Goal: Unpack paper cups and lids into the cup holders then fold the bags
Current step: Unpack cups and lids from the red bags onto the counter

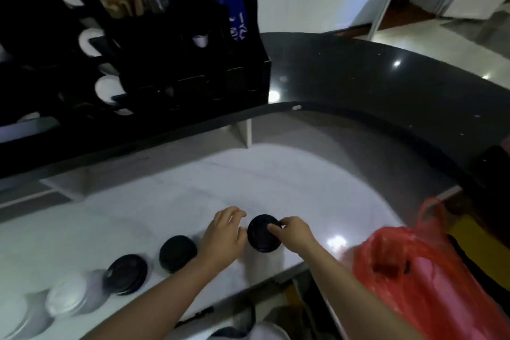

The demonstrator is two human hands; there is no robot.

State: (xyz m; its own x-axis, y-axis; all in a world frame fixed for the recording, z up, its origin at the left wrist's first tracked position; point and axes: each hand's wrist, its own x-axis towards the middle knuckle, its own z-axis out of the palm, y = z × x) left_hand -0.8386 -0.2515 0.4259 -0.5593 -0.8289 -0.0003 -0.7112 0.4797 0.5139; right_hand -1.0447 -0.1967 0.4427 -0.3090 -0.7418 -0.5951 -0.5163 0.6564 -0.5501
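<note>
On the white lower counter (289,188) my right hand (292,233) grips a stack of black lids (260,236) by its right edge, thumb on top. My left hand (225,232) hovers just left of that stack with fingers loosely curled, holding nothing. Two more black lid stacks (177,253) (125,273) lie in a row to the left, followed by white lids (67,298) at the lower left. The black cup holder rack (91,44) with white cup bottoms showing stands on the upper dark counter at the far left. A red plastic bag (414,279) sits at the counter's right end.
A black organiser (193,63) with stirrers and a blue packet stands on the dark curved upper counter (386,96). That counter overhangs the white one at the back. Beyond it lies a pale floor and white doors.
</note>
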